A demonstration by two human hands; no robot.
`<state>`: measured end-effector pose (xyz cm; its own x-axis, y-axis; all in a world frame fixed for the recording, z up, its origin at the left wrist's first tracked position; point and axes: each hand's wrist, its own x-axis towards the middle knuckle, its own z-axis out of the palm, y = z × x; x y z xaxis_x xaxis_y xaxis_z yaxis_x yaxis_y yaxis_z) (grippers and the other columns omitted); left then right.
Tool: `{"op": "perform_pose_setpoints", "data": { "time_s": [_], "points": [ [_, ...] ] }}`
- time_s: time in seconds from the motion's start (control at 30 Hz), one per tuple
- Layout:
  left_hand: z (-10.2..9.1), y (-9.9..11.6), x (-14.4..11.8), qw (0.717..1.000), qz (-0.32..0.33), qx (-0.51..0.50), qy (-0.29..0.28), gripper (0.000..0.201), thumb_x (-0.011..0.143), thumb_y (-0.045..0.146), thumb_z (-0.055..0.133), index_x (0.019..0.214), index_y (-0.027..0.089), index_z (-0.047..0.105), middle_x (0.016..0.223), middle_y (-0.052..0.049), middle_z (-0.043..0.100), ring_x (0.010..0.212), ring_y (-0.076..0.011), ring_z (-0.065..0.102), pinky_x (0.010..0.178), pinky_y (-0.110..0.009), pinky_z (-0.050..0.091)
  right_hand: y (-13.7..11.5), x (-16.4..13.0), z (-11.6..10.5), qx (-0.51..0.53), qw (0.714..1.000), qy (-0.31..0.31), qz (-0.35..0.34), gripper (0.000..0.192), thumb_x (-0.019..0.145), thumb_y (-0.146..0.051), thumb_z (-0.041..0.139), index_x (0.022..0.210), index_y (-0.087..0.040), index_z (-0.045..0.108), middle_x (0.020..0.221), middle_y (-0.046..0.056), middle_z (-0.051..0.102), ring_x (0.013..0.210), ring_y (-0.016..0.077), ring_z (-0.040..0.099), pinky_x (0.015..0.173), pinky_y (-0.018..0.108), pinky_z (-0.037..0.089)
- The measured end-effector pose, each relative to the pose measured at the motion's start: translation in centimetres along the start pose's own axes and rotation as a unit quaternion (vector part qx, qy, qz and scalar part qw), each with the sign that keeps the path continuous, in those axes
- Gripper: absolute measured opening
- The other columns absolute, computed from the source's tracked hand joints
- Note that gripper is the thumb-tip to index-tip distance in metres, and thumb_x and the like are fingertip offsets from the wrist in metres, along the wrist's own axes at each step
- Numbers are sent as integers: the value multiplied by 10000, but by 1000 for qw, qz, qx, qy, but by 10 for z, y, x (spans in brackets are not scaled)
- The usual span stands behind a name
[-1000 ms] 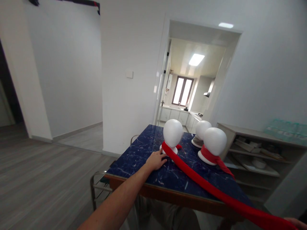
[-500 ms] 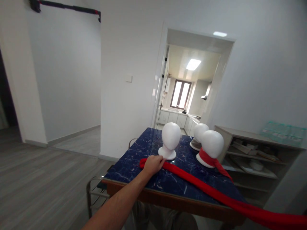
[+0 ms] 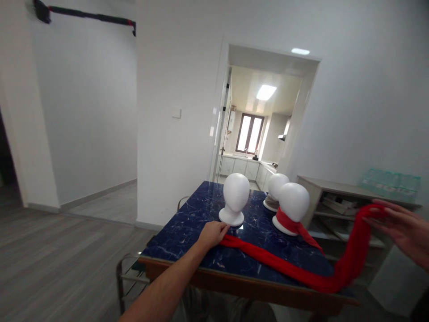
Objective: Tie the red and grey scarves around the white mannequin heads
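Note:
A long red scarf (image 3: 268, 258) runs along the front of the blue marbled table (image 3: 187, 223), its right part lifted off the edge. My left hand (image 3: 212, 234) is closed on the scarf near its left end, just in front of a white mannequin head (image 3: 236, 197). At the far right, my right hand (image 3: 398, 223) pinches the raised part of the scarf above table height. A second mannequin head (image 3: 293, 202) wears a red scarf (image 3: 288, 222) round its neck. Behind it, a third head (image 3: 277, 185) has a greyish cloth (image 3: 271, 202) round its neck.
Right of the table stands a shelf unit (image 3: 321, 184) with a pack of bottles (image 3: 390, 183) on top. A metal chair frame (image 3: 120, 281) is at the table's left front corner. Beyond the table a doorway opens onto a kitchen.
My right hand has come into view at the right, lifting the scarf into a curve. The scarf's left loop no longer shows beyond my left hand, which stays closed near the same spot.

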<state>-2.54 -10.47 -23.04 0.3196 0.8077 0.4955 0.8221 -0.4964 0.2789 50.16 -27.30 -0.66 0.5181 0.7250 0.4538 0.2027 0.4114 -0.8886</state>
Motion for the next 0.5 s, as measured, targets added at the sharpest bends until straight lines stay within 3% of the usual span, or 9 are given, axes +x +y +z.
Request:
{"op": "perform_pose_setpoints", "data": {
  "time_s": [0.07,0.17,0.33,0.43,0.5],
  "points": [
    [-3,0,0,1000,-15,-10,-2,437,1077,449,466,831,240,761,874,-84,790,874,-238,730,786,-301,433,0,-1,50,69,991,-108,49,279,838,-346,762,1103,-275,811,1126,164,785,990,282,760,918,481,614],
    [-6,-1,1,998,-56,-18,11,419,1080,440,458,823,250,730,897,-75,796,905,-242,737,776,-298,424,5,-34,142,98,963,-239,80,405,883,-366,756,1267,-242,735,1195,129,771,1073,260,742,991,475,600],
    [-9,-5,3,988,-143,-29,45,403,1108,424,391,898,256,691,933,-71,801,880,-247,746,732,-303,400,63,-125,292,23,923,-363,125,481,822,-365,801,1264,-189,731,1136,107,772,1032,260,729,868,390,633],
    [-7,-9,4,980,-181,-42,66,366,1118,407,363,988,260,672,959,-67,802,876,-242,750,712,-299,391,108,-174,347,-10,890,-428,158,631,822,-330,780,1427,-211,650,1184,90,758,1031,254,729,862,394,627],
    [-5,-13,5,977,-192,-58,67,345,1118,400,366,1005,264,662,967,-60,800,883,-240,751,704,-293,389,129,-196,360,-50,883,-452,115,685,843,-288,741,1510,-246,591,1263,91,742,984,250,736,883,426,619]
  ]
}}
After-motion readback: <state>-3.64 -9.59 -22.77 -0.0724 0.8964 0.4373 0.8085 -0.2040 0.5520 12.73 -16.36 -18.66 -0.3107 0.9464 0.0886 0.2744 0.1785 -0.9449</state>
